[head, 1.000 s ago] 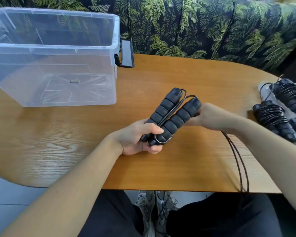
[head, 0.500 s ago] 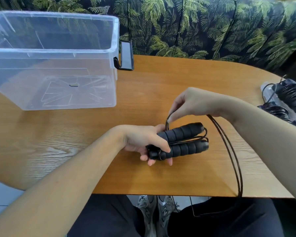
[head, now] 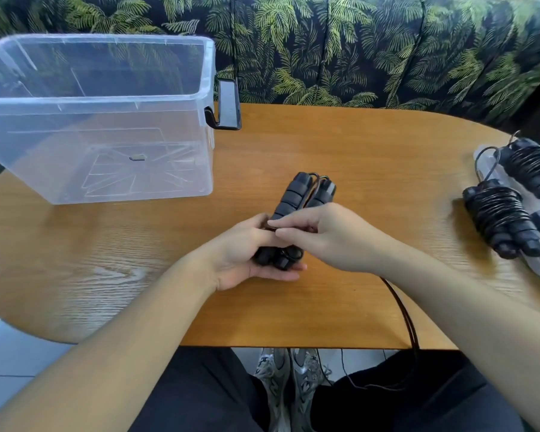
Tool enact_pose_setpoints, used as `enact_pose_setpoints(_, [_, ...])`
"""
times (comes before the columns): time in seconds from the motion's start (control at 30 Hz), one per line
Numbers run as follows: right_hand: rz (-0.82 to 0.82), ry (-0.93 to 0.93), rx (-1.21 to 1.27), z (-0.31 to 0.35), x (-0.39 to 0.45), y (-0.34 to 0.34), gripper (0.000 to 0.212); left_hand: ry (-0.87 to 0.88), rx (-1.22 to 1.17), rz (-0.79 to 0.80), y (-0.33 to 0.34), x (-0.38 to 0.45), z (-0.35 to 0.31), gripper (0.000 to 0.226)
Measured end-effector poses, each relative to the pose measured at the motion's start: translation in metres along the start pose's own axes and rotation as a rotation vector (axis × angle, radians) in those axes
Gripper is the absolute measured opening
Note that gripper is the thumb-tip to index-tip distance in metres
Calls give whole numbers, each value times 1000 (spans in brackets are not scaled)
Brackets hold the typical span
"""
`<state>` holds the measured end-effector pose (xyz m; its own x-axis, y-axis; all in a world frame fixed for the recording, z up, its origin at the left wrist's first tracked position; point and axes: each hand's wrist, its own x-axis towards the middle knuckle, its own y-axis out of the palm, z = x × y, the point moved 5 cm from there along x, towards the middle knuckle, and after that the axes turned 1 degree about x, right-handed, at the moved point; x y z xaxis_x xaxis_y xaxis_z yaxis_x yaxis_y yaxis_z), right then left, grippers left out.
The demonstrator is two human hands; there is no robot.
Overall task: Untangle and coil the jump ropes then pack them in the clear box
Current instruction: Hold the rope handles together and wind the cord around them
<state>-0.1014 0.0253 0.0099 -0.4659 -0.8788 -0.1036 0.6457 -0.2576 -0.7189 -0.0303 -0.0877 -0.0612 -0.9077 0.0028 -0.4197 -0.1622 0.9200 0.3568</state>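
Both hands meet at frame centre over one jump rope. Left hand (head: 246, 258) lies palm up under the handles (head: 296, 210), fingers curled round their near ends. Right hand (head: 321, 236) comes in from the right, thumb and fingers pinching the cord (head: 401, 310) against the handles' middle.

Surface: oval wooden table (head: 371, 157), orange-brown with visible grain and a rounded edge. Behind it, across the top of the frame, an upholstered seat back (head: 355, 48), dark fabric printed with green palm leaves. Pale floor tiles at lower left; grey shoes (head: 289, 374) and dark trousers show below the table edge.

Orientation: the two handles lie side by side, touching, long axis running from the hands up-frame and slightly right, far ends pointing toward the seat back. Cord leaves under the right wrist, runs down-frame over the near table edge and hangs toward the lap.

Materials: handles are black, cylindrical, ribbed into foam-like segments; cord is thin, black, glossy.

Clear box (head: 100, 120) stands in upper left, rectangular, transparent plastic, lid off, with a black latch at its right end. Nothing but a small label shows inside.

Right edge of frame: coiled ropes (head: 499, 216), black cord wound round paired handles, resting on clear plastic wrapping.
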Motion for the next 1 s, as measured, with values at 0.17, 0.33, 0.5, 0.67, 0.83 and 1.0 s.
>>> enact_pose_setpoints(0.17, [-10,13,114,-17,-18,4,31,125,-59,-106,-6,-4,5,27])
enact_pose_setpoints(0.33, [-136,205,441,-42,-22,-1,15,201,-72,-54,-4,-7,7,40])
enact_pose_setpoints(0.5, [-19,202,466,-36,-24,14,21,245,-172,19,-10,-11,7,55])
enact_pose_setpoints(0.67, [143,261,432,-42,-31,22,32,269,-223,124,-10,-14,7,72])
enact_pose_setpoints(0.83, [152,426,326,-61,-36,13,53,249,-195,97,-9,-15,6,52])
enact_pose_setpoints(1.0, [227,343,897,-70,-37,-5,18,221,-222,225,-11,-16,6,49])
